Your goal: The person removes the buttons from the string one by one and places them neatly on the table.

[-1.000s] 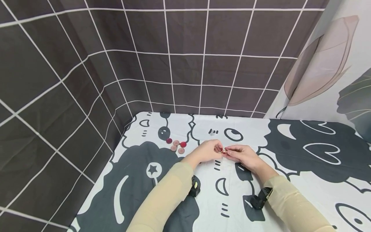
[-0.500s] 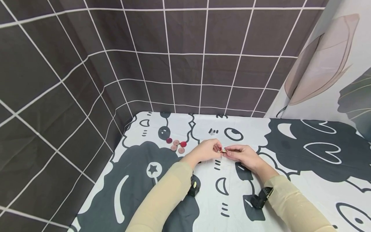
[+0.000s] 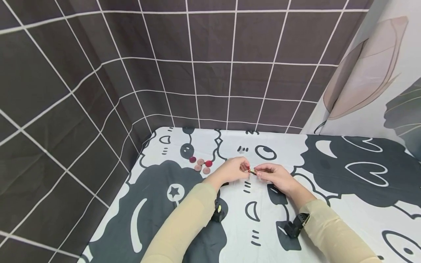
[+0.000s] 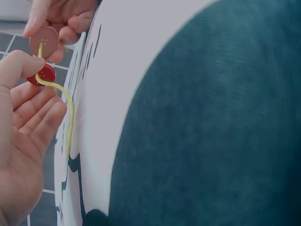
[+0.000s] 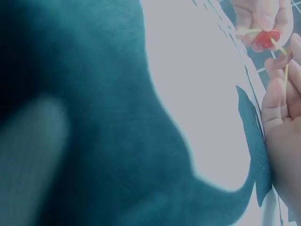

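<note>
Over the white and dark grey printed cloth my two hands meet, fingertips close together. My left hand pinches a red button between thumb and fingers. A yellow cord passes through it, one end hanging down beside the palm. Just across the small gap, my right hand holds a dusty pink button, tilted on edge in the right wrist view. The same cord runs from the red button into a hole of the pink one, and a strand hangs past the right fingers.
Left of my hands, several loose buttons lie grouped on the cloth: a dark red button, a bright red button and pale pink ones. A dark gridded curtain hangs behind and to the left; a leaf-patterned curtain hangs at right.
My left hand has drawn slightly to the left, so the gap between the fingertips is a little wider. The right hand stays nearly in place; the loose buttons have not moved.
</note>
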`<state>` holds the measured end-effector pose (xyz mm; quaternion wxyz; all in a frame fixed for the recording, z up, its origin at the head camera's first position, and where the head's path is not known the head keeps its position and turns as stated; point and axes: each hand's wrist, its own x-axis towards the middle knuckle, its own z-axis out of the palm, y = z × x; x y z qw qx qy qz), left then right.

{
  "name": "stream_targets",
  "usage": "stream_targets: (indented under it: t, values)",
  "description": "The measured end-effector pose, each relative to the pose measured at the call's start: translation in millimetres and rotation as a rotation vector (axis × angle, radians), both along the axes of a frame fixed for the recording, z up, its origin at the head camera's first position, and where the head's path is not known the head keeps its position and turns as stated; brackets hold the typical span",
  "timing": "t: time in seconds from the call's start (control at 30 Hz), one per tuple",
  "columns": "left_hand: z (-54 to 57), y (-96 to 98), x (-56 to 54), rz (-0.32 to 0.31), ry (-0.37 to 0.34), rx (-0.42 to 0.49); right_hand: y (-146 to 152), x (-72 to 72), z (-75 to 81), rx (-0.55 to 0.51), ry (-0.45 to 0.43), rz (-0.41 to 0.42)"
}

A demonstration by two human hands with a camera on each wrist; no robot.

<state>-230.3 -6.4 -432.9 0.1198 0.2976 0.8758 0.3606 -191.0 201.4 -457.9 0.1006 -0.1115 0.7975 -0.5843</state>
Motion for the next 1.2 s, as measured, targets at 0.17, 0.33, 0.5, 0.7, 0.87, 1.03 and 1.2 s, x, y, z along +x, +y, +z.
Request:
stream_targets:
  t: [0.17,0.33,0.5,0.7,0.87,1.03,1.2]
  values:
    - [1.7,-1.1,1.6,-0.003,0.001,-0.002,2,0.9,-1.3,0.035,0.01,-0.025]
    - [1.0,-3.8,1.9,0.003,-0.017,0.002,4,1.5,-3.1,0.036,0.014,-0.025]
    - [2.0,-7.8,2.3,0.022,-0.022,-0.023,4,0.9,-3.1,0.031,0.009,-0.032]
    - [1.4,-10.0,1.2,0.028,-0.025,-0.026,4,1.1,-3.1,0.07,0.026,-0.055]
    - [0.0,-11.1,0.7,0.029,-0.038,-0.027,4,1.5,-3.2,0.067,0.027,-0.049]
    - [-0.8,-12.3,0.3,0.03,-0.045,-0.026,4,1.8,-2.3,0.075,0.015,-0.059]
    - [-1.4,-14.1,0.2,0.032,-0.04,-0.023,4,2.0,-1.4,0.08,0.014,-0.059]
